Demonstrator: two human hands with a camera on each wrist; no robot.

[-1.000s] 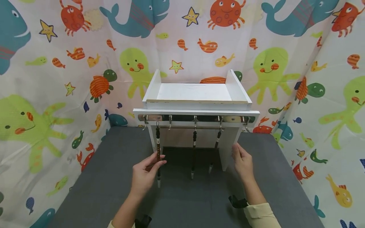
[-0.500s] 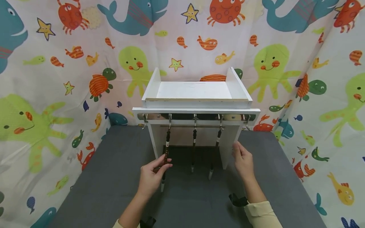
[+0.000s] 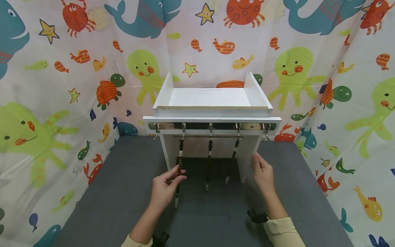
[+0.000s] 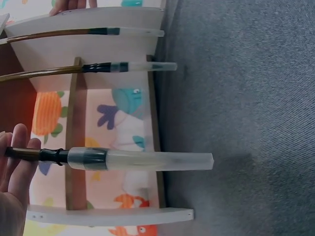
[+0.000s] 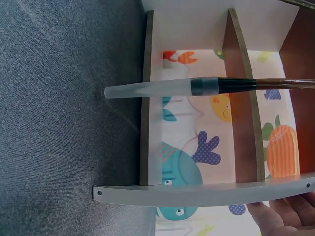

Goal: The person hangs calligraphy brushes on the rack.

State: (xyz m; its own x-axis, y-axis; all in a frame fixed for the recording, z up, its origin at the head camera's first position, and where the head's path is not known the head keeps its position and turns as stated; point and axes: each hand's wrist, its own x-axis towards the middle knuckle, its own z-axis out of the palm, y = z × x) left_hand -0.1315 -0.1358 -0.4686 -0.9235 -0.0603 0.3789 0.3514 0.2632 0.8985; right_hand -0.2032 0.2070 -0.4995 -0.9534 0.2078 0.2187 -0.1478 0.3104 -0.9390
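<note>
Three capped calligraphy brushes hang below the hook rail [image 3: 196, 126] of a white shelf [image 3: 197, 119]. My left hand [image 3: 166, 188] pinches the left brush [image 3: 180, 150] around its handle; its top is at the second hook from the left. In the left wrist view its clear cap [image 4: 160, 161] points away from the fingers [image 4: 19, 167]. The middle brush [image 3: 210, 154] and right brush [image 3: 235, 149] hang free. My right hand [image 3: 263, 175] holds the shelf's right side panel [image 3: 250, 156] near its front edge; its fingers [image 5: 275, 216] lie on the outer face, thumb contact unclear.
The shelf stands on a grey cloth surface [image 3: 102, 199] against a printed sea-animal curtain [image 3: 197, 55]. A raised-sided top tray [image 3: 210, 97] sits above the rail. The outermost left hook [image 3: 156, 130] and right hook [image 3: 267, 133] carry no brush.
My left hand has moved right with the left brush, whose loop has gone from between two hooks to the second hook. My right hand stays at the side panel.
</note>
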